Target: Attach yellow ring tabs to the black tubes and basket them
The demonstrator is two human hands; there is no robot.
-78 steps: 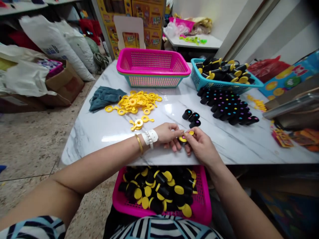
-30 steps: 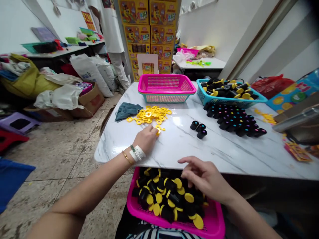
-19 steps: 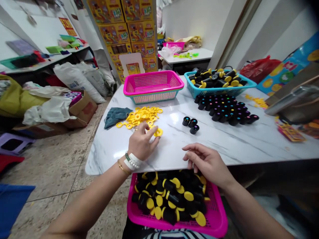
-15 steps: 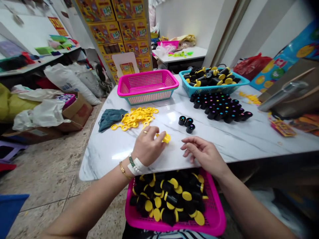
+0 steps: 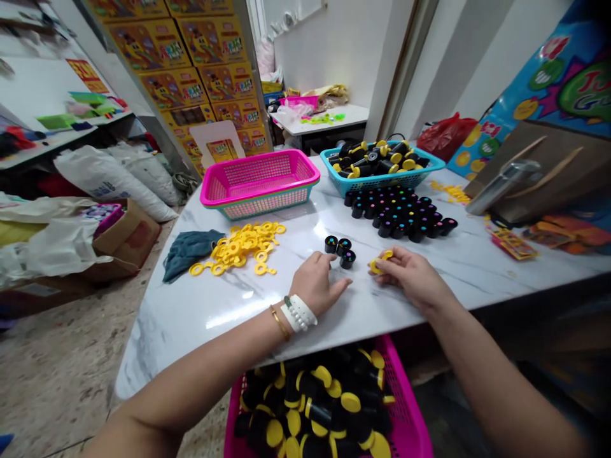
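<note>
My right hand [image 5: 413,275] pinches a yellow plastic ring piece [image 5: 380,262] above the table. Beside the three small black cylinders [image 5: 347,259] with coloured dots on top is my left hand [image 5: 316,284]. Its thumb and forefinger are apart, with nothing visible between them; whether a fingertip touches the nearest cylinder I cannot tell. Farther left lies a heap of yellow ring pieces [image 5: 245,247], several of them with a small round tab. Below the table edge, a pink basket [image 5: 403,394] holds many black cylinders with yellow caps [image 5: 319,413].
At the back of the marble-patterned table [image 5: 176,331] stand an empty pink basket [image 5: 260,159] and a blue basket [image 5: 382,180] of yellow-capped black cylinders. Rows of black cylinders [image 5: 398,213] stand before it. A dark cloth [image 5: 191,251] lies left; a metal flask [image 5: 503,187] is at right.
The yellow ring piece has passed from my left hand to my right hand. My left hand has moved right, up to the three black cylinders. The camera view has shifted somewhat.
</note>
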